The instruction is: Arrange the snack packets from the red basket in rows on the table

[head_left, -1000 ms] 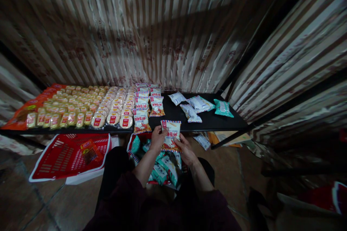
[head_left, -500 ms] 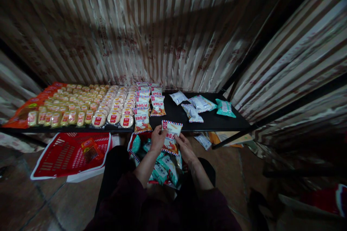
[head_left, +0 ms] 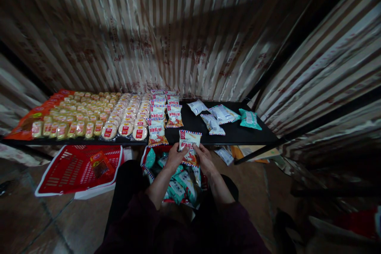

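A white and red snack packet (head_left: 189, 145) is held at the front edge of the black shelf (head_left: 232, 135). My left hand (head_left: 175, 156) grips its left side and my right hand (head_left: 204, 155) grips its right side, both closed on it. Just left of it, matching packets (head_left: 157, 125) lie in two columns on the shelf. Below my hands a red basket (head_left: 175, 184) holds several teal and white packets.
Rows of round and small yellow snack packs (head_left: 89, 117) fill the shelf's left part. Loose white and teal packets (head_left: 223, 115) lie at the right. An empty-looking red basket (head_left: 79, 168) with one orange packet sits on the floor. Striped curtains hang behind and to the right.
The packet in both hands has shifted slightly down and right, and my right hand has moved up onto its right edge. The view has drifted a little.
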Motion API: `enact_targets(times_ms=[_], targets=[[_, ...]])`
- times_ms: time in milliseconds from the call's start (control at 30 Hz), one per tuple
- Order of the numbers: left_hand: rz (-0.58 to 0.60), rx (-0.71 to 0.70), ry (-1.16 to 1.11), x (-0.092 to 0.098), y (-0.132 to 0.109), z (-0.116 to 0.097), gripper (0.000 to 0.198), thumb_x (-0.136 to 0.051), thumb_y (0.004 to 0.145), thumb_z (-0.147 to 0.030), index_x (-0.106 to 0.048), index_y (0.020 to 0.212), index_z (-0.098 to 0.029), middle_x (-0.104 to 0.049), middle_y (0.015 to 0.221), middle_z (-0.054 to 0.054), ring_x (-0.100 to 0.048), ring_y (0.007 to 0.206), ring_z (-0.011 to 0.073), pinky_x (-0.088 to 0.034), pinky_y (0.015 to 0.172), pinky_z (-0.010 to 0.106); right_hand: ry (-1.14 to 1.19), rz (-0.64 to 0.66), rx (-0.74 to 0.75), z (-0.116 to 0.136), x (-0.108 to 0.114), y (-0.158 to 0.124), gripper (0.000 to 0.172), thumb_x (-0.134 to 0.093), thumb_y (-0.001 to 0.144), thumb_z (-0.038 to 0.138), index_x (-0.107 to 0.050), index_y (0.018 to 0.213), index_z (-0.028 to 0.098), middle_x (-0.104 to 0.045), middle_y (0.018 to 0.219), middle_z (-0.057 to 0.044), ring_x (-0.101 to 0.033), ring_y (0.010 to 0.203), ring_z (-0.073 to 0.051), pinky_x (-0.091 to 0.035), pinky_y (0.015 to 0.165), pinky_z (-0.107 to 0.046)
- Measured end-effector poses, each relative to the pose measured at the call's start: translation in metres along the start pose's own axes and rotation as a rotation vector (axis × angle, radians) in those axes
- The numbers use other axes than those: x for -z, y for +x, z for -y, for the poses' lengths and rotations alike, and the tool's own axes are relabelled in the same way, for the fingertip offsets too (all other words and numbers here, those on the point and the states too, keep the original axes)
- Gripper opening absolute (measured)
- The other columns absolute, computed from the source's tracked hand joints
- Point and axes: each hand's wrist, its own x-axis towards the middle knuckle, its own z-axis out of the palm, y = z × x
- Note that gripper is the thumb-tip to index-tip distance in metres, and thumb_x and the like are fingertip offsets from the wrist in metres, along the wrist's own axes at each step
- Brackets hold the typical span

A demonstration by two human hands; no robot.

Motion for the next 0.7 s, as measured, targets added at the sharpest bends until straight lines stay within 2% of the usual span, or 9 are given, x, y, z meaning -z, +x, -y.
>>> enact_targets(times_ms=[200, 333, 500, 700], targets=[[-0.056, -0.006, 0.018, -0.002, 0.002, -0.002, 0.034, -0.074, 0.068, -0.038, -0.065, 0.092, -0.015, -0.072, 0.088, 0.007, -0.067, 0.079, 0.0204, -0.053, 0.073, 0.033, 0.008, 0.004, -0.021, 0.004, -0.004, 0.004, 0.044, -0.077, 0.063, 0.049, -0.066, 0.096, 0.023, -0.075, 0.091, -0.005, -0.07, 0.086, -0.027, -0.056, 0.07, -0.035], [-0.093, -0.032, 0.037, 0.0, 0.01, -0.001, 0.032, -0.073, 0.069, -0.038, -0.065, 0.091, -0.015, -0.072, 0.092, 0.009, -0.067, 0.083, 0.0213, -0.052, 0.077, 0.033, -0.03, -0.003, 0.012, -0.003, 0.002, 0.008, 0.042, -0.074, 0.066, 0.051, -0.067, 0.098, 0.025, -0.075, 0.095, -0.003, -0.07, 0.087, -0.025, -0.056, 0.073, -0.034], [-0.131, -0.07, 0.063, 0.003, 0.022, -0.003, 0.031, -0.071, 0.071, -0.037, -0.064, 0.092, -0.016, -0.071, 0.095, 0.01, -0.066, 0.086, 0.0216, -0.051, 0.08, 0.034, -0.058, 0.066, 0.025, -0.011, 0.008, 0.01, 0.046, -0.075, 0.067, 0.05, -0.066, 0.105, 0.025, -0.074, 0.099, -0.004, -0.069, 0.088, -0.023, -0.054, 0.079, -0.035], [-0.151, -0.13, 0.07, 0.003, 0.039, -0.008, 0.035, -0.072, 0.072, -0.034, -0.064, 0.1, -0.016, -0.071, 0.098, 0.009, -0.066, 0.091, 0.02, -0.049, 0.084, 0.032, -0.092, 0.032, 0.078, -0.008, 0.001, 0.019, 0.051, -0.077, 0.063, 0.051, -0.066, 0.106, 0.025, -0.074, 0.1, -0.004, -0.068, 0.089, -0.024, -0.053, 0.079, -0.035]])
